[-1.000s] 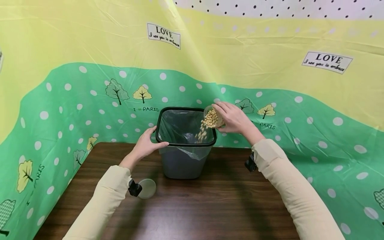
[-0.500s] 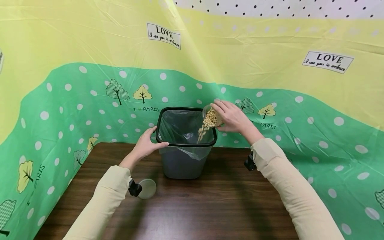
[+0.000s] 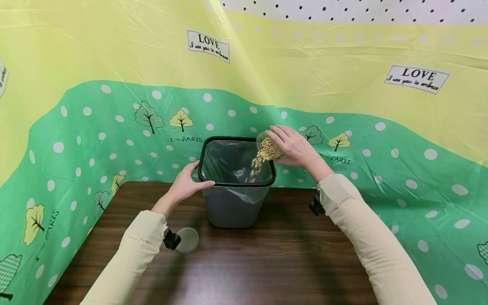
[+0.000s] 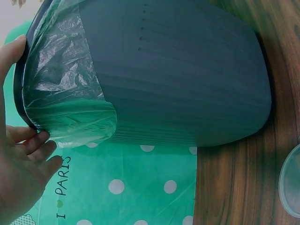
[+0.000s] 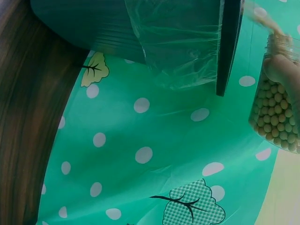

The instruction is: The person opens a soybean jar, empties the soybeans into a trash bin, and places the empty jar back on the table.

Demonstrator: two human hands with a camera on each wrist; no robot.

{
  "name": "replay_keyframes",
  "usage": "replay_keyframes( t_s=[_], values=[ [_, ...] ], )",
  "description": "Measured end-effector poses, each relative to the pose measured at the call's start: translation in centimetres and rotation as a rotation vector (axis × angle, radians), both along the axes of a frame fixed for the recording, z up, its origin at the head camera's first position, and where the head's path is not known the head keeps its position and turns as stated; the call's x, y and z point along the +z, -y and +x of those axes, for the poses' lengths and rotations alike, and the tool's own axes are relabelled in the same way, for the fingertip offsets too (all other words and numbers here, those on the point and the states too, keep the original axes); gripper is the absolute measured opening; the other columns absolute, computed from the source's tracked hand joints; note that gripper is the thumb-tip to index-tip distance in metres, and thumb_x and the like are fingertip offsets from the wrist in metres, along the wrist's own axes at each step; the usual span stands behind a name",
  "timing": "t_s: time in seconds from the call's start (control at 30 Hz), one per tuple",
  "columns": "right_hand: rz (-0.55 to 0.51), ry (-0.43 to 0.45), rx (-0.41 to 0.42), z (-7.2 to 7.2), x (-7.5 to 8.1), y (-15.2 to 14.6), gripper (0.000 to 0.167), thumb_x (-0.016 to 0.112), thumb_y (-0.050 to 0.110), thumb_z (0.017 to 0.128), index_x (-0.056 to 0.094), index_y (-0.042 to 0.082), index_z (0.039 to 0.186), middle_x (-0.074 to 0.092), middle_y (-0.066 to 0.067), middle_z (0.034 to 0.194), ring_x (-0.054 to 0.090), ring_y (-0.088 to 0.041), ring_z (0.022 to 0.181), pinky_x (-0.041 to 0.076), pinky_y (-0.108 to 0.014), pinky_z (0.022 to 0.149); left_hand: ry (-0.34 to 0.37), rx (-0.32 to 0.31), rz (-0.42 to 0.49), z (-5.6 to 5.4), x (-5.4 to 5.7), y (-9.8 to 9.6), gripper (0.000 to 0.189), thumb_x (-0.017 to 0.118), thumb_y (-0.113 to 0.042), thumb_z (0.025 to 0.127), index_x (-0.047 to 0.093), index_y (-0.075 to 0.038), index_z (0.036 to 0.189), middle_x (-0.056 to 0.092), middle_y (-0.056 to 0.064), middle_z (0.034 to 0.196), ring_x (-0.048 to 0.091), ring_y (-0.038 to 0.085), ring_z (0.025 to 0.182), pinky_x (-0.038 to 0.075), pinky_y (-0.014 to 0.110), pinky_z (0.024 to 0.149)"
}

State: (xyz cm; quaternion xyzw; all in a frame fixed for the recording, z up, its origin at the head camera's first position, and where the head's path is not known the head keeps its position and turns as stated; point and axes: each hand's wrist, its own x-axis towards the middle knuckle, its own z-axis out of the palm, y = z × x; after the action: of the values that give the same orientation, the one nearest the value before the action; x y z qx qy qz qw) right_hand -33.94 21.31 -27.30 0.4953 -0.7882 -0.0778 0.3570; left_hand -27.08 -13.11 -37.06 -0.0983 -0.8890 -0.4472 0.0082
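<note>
Bin (image 3: pixel 231 209) on table (image 3: pixel 274 258) (dotted backdrop (image 3: pixel 228 122))

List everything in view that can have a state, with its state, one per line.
Bin: upright, open
Liner: in the bin, folded over its edge
Jar: tilted, uncapped
Beans: some in the jar, some falling into the bin
Lid: flat on the table
Left hand: holding the bin
Right hand: gripping the jar
Backdrop: hanging, creased

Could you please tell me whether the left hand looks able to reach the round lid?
Probably yes, once it lets go: the left hand holds the wastebasket rim, but the round lid lies nearby on the table, with nothing seen on top.
</note>
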Motion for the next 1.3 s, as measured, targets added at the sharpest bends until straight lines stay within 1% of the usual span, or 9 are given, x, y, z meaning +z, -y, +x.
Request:
replay_keyframes(
  t_s=[0.1, 0.33, 0.4, 0.5, 0.67, 0.9, 1.0, 1.3],
  values=[
    [0.008, -0.002, -0.002, 0.0, 0.1, -0.1, 0.097, 0.085, 0.029, 0.051, 0.039, -0.002, 0.130, 0.046, -0.024, 0.126, 0.045, -0.039, 0.114, 0.037, -0.047, 0.097, 0.002, 0.001, -0.002, 0.0, 0.1, 0.1, 0.099, 0.068, -0.056, 0.071, 0.021, -0.010, 0.145, 0.020, 0.013, 0.148, 0.018, 0.031, 0.135, 0.025, 0.053, 0.103],
    [0.034, -0.006, 0.000, 0.0, 0.1, -0.1, 0.094, 0.085, 0.029, 0.052, 0.041, -0.002, 0.129, 0.048, -0.024, 0.124, 0.044, -0.038, 0.114, 0.036, -0.047, 0.097, 0.003, 0.010, 0.001, 0.1, 0.0, 0.0, 0.091, 0.070, -0.044, 0.075, 0.022, -0.009, 0.145, 0.020, 0.013, 0.148, 0.017, 0.031, 0.135, 0.025, 0.054, 0.103],
    [0.043, -0.007, 0.000, 0.0, 0.1, 0.0, 0.094, 0.085, 0.030, 0.052, 0.040, -0.002, 0.129, 0.048, -0.024, 0.124, 0.044, -0.038, 0.114, 0.037, -0.047, 0.097, 0.000, 0.008, 0.000, 0.1, 0.0, 0.0, 0.090, 0.070, -0.043, 0.076, 0.022, -0.009, 0.145, 0.020, 0.013, 0.148, 0.017, 0.031, 0.135, 0.025, 0.054, 0.103],
    [0.049, -0.004, 0.003, 0.0, 0.2, 0.1, 0.097, 0.085, 0.030, 0.051, 0.039, -0.002, 0.130, 0.047, -0.024, 0.124, 0.044, -0.039, 0.114, 0.036, -0.047, 0.097, -0.002, 0.007, 0.006, 0.1, 0.0, 0.0, 0.091, 0.070, -0.043, 0.075, 0.022, -0.008, 0.144, 0.020, 0.013, 0.148, 0.018, 0.031, 0.135, 0.025, 0.054, 0.103],
    [0.060, -0.011, 0.003, 0.0, 0.4, 0.3, 0.098, 0.085, 0.029, 0.051, 0.038, -0.002, 0.131, 0.046, -0.024, 0.126, 0.044, -0.039, 0.115, 0.036, -0.047, 0.097, 0.001, 0.003, 0.004, 0.0, 0.0, 0.0, 0.097, 0.070, -0.052, 0.072, 0.022, -0.010, 0.145, 0.020, 0.013, 0.148, 0.017, 0.030, 0.135, 0.025, 0.053, 0.103],
    [0.071, -0.008, -0.014, -0.1, 0.7, 0.7, 0.100, 0.086, 0.030, 0.051, 0.037, -0.001, 0.132, 0.045, -0.024, 0.128, 0.043, -0.038, 0.116, 0.035, -0.047, 0.098, 0.000, 0.004, -0.003, 0.1, 0.1, -0.2, 0.092, 0.070, -0.045, 0.075, 0.021, -0.010, 0.145, 0.020, 0.013, 0.148, 0.018, 0.031, 0.135, 0.025, 0.054, 0.103],
    [0.077, -0.009, -0.023, 0.0, 0.9, 1.0, 0.098, 0.086, 0.032, 0.053, 0.037, -0.001, 0.132, 0.045, -0.024, 0.128, 0.042, -0.037, 0.117, 0.035, -0.046, 0.099, -0.001, 0.004, -0.002, 0.1, 0.1, -0.2, 0.094, 0.070, -0.047, 0.074, 0.021, -0.010, 0.145, 0.020, 0.013, 0.148, 0.018, 0.031, 0.135, 0.025, 0.053, 0.103],
    [0.103, -0.077, -0.012, 0.0, 1.1, 1.9, 0.098, 0.084, 0.036, 0.054, 0.039, -0.003, 0.131, 0.047, -0.023, 0.127, 0.046, -0.037, 0.115, 0.037, -0.044, 0.097, -0.001, 0.004, 0.007, 0.1, 0.1, -0.2, 0.091, 0.070, -0.042, 0.076, 0.021, -0.009, 0.145, 0.020, 0.014, 0.148, 0.018, 0.031, 0.135, 0.025, 0.053, 0.103]
  ],
)
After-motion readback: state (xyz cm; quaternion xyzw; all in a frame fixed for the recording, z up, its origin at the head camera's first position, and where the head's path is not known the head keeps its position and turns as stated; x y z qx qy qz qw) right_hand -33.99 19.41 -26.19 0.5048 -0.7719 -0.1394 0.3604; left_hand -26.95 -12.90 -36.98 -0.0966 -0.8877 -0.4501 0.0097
